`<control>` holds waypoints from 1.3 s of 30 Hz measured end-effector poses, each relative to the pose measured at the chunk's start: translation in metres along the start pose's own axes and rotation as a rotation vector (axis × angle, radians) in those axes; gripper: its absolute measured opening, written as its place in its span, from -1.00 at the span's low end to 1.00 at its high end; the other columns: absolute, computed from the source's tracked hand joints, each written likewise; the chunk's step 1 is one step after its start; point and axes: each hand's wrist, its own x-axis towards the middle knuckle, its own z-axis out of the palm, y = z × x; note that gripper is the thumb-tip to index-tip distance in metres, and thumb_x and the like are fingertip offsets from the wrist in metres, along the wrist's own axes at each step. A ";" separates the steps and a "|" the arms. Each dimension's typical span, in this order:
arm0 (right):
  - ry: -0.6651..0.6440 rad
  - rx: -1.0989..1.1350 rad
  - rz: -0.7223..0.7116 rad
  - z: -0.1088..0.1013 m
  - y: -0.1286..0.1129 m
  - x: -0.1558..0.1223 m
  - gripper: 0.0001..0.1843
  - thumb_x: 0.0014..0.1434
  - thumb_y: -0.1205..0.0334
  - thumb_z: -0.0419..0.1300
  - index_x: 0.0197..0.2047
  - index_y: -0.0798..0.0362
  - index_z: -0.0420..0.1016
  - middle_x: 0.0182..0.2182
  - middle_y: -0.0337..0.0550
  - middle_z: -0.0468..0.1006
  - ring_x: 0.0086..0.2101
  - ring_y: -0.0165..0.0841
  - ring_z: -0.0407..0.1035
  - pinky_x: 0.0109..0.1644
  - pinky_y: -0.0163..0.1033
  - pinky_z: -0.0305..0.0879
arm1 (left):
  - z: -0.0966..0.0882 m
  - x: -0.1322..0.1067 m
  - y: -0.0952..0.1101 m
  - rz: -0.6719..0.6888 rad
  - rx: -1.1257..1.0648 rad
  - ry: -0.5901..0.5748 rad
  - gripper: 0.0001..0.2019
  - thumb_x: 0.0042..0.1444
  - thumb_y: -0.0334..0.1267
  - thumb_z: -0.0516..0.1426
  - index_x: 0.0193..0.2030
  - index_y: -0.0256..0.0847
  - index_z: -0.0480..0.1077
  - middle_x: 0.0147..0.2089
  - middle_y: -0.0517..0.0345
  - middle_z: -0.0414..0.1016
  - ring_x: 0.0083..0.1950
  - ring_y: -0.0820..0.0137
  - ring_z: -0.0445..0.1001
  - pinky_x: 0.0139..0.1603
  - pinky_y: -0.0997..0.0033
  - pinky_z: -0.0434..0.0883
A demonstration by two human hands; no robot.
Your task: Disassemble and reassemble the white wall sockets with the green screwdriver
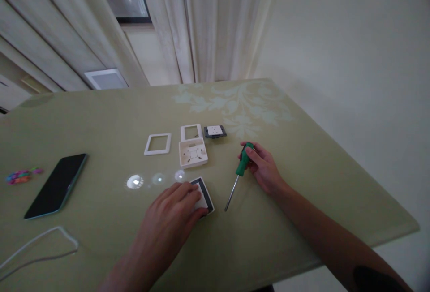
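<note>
My right hand [264, 164] is closed around the green handle of a screwdriver [242, 163]. Its metal shaft slants down and left, with the tip right of the wall socket. My left hand [176, 209] grips that wall socket [207, 197], a white box with a dark-framed insert, fingers and thumb on its face and edges. The hand hides much of it. Farther back lie an open white mounting box [193, 158], a white cover frame [182, 134] touching its rear edge, a second cover frame [146, 151] to the left, and a dark-framed socket insert [215, 130].
A phone [57, 186] lies on the left of the green-covered table [114, 117]. Beside it are small colourful items [23, 176], and a white cable [50, 230] loops nearer me. Curtains [218, 23] and a wall [352, 59] border the table.
</note>
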 end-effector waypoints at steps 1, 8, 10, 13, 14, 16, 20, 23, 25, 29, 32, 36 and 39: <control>-0.001 0.002 -0.001 0.000 0.000 0.000 -0.46 0.07 -0.17 0.56 -0.01 -0.03 0.65 -0.34 -0.19 0.63 -0.35 -0.33 0.53 -0.38 -0.29 0.42 | 0.003 -0.003 -0.003 0.012 -0.046 0.045 -0.88 0.35 -0.23 0.30 -0.01 -0.04 0.58 0.10 0.03 0.68 0.10 0.00 0.66 0.07 -0.14 0.67; -0.002 0.010 0.003 0.000 0.001 0.001 -0.45 0.06 -0.17 0.56 -0.01 -0.03 0.65 -0.34 -0.19 0.64 -0.34 -0.30 0.55 -0.38 -0.27 0.43 | 0.022 -0.018 -0.014 -0.217 -0.304 0.188 -0.59 0.35 -0.03 0.29 0.29 0.04 0.48 0.33 -0.07 0.58 0.28 -0.02 0.61 0.25 -0.16 0.59; -0.001 0.012 0.003 -0.001 0.001 0.001 -0.46 0.07 -0.17 0.56 -0.01 -0.04 0.65 -0.33 -0.19 0.64 -0.33 -0.30 0.55 -0.38 -0.27 0.42 | 0.024 -0.019 -0.016 -0.274 -0.347 0.186 -0.44 0.29 0.00 0.33 0.39 0.03 0.41 0.29 -0.09 0.62 0.28 -0.06 0.61 0.25 -0.21 0.59; -0.003 0.014 0.005 -0.001 0.001 0.000 -0.48 0.08 -0.16 0.56 -0.02 -0.04 0.66 -0.34 -0.19 0.64 -0.35 -0.31 0.54 -0.39 -0.27 0.41 | 0.025 -0.019 -0.022 -0.320 -0.417 0.149 -0.44 0.25 0.02 0.35 0.37 0.04 0.47 0.31 -0.08 0.61 0.31 -0.08 0.59 0.30 -0.26 0.54; -0.003 0.015 0.006 -0.001 0.000 0.000 -0.48 0.08 -0.16 0.56 -0.02 -0.04 0.66 -0.34 -0.19 0.64 -0.35 -0.31 0.53 -0.39 -0.28 0.41 | 0.025 -0.019 -0.024 -0.340 -0.450 0.137 -0.47 0.27 0.02 0.33 0.35 0.04 0.49 0.32 -0.07 0.61 0.31 -0.07 0.58 0.32 -0.26 0.52; -0.003 0.019 0.010 -0.001 0.000 0.000 -0.48 0.07 -0.16 0.56 -0.02 -0.04 0.66 -0.34 -0.19 0.64 -0.36 -0.33 0.52 -0.39 -0.29 0.40 | 0.022 -0.016 -0.029 -0.394 -0.548 0.105 -0.56 0.33 0.06 0.26 0.29 0.04 0.56 0.26 -0.04 0.64 0.22 -0.01 0.64 0.24 -0.17 0.59; 0.003 0.027 0.017 0.000 0.000 0.001 -0.46 0.05 -0.16 0.58 -0.02 -0.03 0.66 -0.35 -0.19 0.65 -0.34 -0.33 0.52 -0.38 -0.30 0.41 | 0.011 -0.005 -0.037 -0.536 -0.794 -0.047 -0.56 0.31 0.14 0.25 0.16 -0.05 0.64 -0.04 0.01 0.74 -0.16 0.13 0.71 -0.20 0.15 0.67; 0.005 0.029 0.024 0.000 0.000 0.001 -0.46 0.04 -0.15 0.58 -0.02 -0.02 0.66 -0.35 -0.19 0.65 -0.35 -0.33 0.52 -0.38 -0.29 0.42 | 0.002 0.005 -0.037 -0.553 -0.848 -0.146 -0.60 0.23 0.10 0.31 0.05 -0.10 0.65 -0.13 0.04 0.74 -0.17 0.16 0.71 -0.22 0.23 0.66; 0.004 0.030 0.028 0.000 0.000 0.001 -0.45 0.03 -0.16 0.59 -0.02 -0.02 0.66 -0.36 -0.19 0.65 -0.36 -0.34 0.52 -0.38 -0.30 0.42 | -0.004 0.012 -0.039 -0.497 -0.825 -0.194 -0.65 0.25 0.07 0.30 0.01 -0.09 0.66 -0.12 0.06 0.75 -0.14 0.17 0.72 -0.19 0.25 0.65; 0.002 0.032 0.026 0.000 0.000 0.001 -0.43 0.02 -0.17 0.60 -0.01 -0.02 0.67 -0.34 -0.18 0.67 -0.35 -0.36 0.52 -0.37 -0.32 0.43 | -0.017 0.031 -0.064 -0.354 -0.481 -0.099 -0.57 0.39 0.18 0.13 -0.11 -0.09 0.66 -0.13 0.06 0.74 -0.12 0.20 0.70 -0.18 0.29 0.62; 0.009 0.037 0.017 0.000 0.000 0.001 -0.40 -0.01 -0.18 0.61 -0.02 -0.02 0.67 -0.34 -0.18 0.67 -0.35 -0.36 0.51 -0.38 -0.33 0.41 | -0.023 0.050 -0.106 -0.418 -0.197 0.113 -0.42 0.43 0.24 -0.05 0.00 -0.18 0.60 -0.03 -0.09 0.70 -0.05 0.11 0.67 -0.01 0.11 0.61; 0.010 0.044 0.016 0.002 -0.001 0.002 -0.38 -0.05 -0.20 0.62 -0.04 -0.01 0.67 -0.36 -0.20 0.66 -0.36 -0.37 0.50 -0.38 -0.33 0.41 | -0.025 0.071 -0.163 -0.403 -0.022 0.088 -0.20 0.12 0.29 0.17 0.36 -0.23 0.44 0.48 -0.31 0.42 0.52 -0.22 0.30 0.46 -0.22 0.29; 0.006 0.046 0.019 0.002 -0.001 0.002 -0.38 -0.05 -0.21 0.62 -0.05 -0.01 0.67 -0.36 -0.21 0.65 -0.35 -0.37 0.50 -0.37 -0.33 0.41 | -0.027 0.077 -0.181 -0.368 0.054 -0.046 -0.09 -0.01 0.27 0.22 0.43 -0.21 0.39 0.52 -0.28 0.38 0.53 -0.28 0.29 0.49 -0.27 0.23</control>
